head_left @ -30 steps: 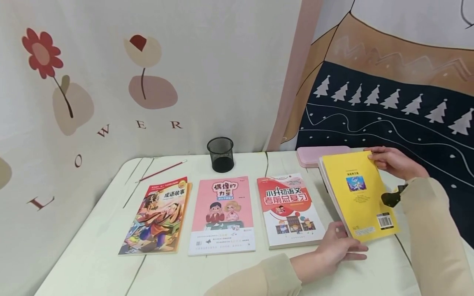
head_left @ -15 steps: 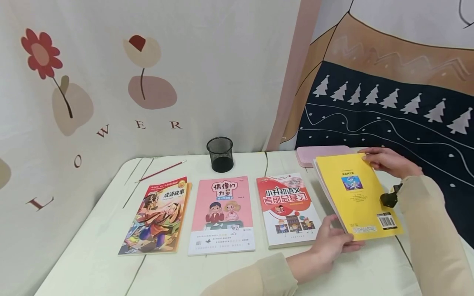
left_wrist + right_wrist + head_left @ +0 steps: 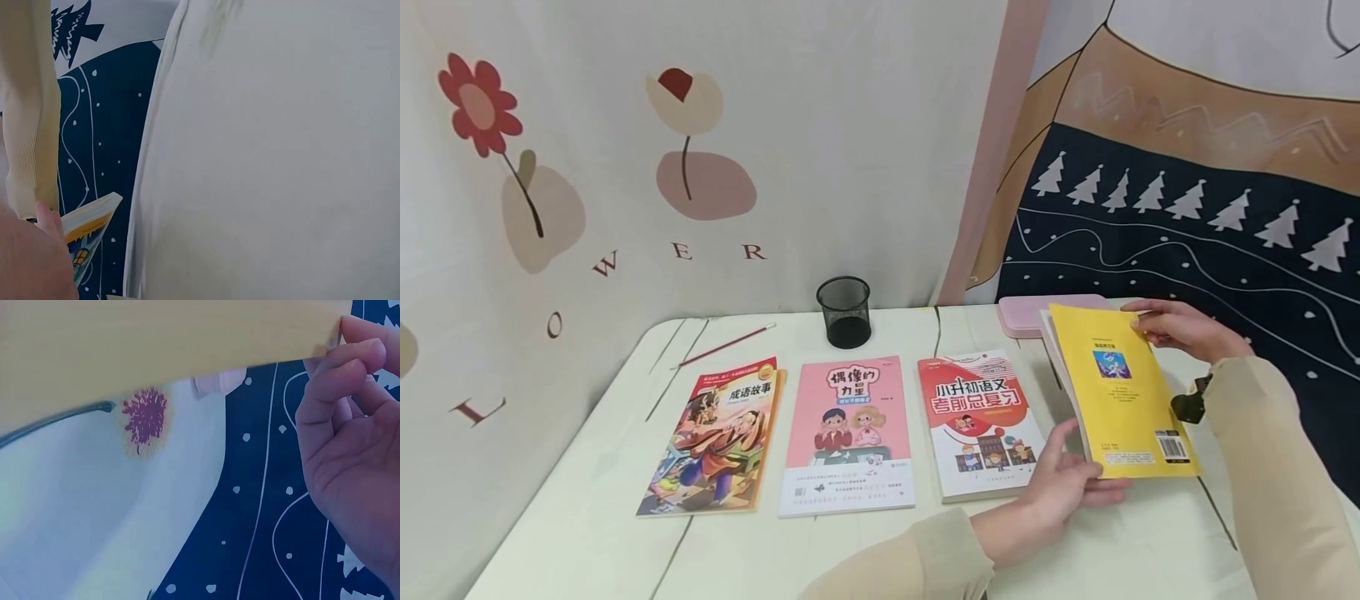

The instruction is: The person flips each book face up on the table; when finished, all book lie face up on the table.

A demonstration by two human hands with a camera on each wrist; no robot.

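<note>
A yellow book [image 3: 1123, 392], barcode side toward me, is tilted up above the table's right side. My right hand [image 3: 1191, 327] pinches its upper right corner; in the right wrist view the right hand's fingers [image 3: 340, 378] are curled at the edge of the yellow cover [image 3: 156, 350]. My left hand [image 3: 1052, 492] grips the lower left corner, thumb on the near cover and fingers partly hidden beneath. The left wrist view shows part of the left hand [image 3: 34, 262] beside the book's page edges and a colourful picture cover [image 3: 87, 250].
Left of the hands lie a red-and-white book [image 3: 981, 425], a pink book [image 3: 850, 433] and a picture-covered book [image 3: 718, 450] in a row. Behind them are a black mesh pen cup [image 3: 844, 312] and a red pencil [image 3: 726, 344]. A pink case [image 3: 1022, 317] lies behind the yellow book.
Both hands have shifted slightly left with the yellow book. Its lower edge has risen a little in the last half second, and its top edge dipped, then rose again.
</note>
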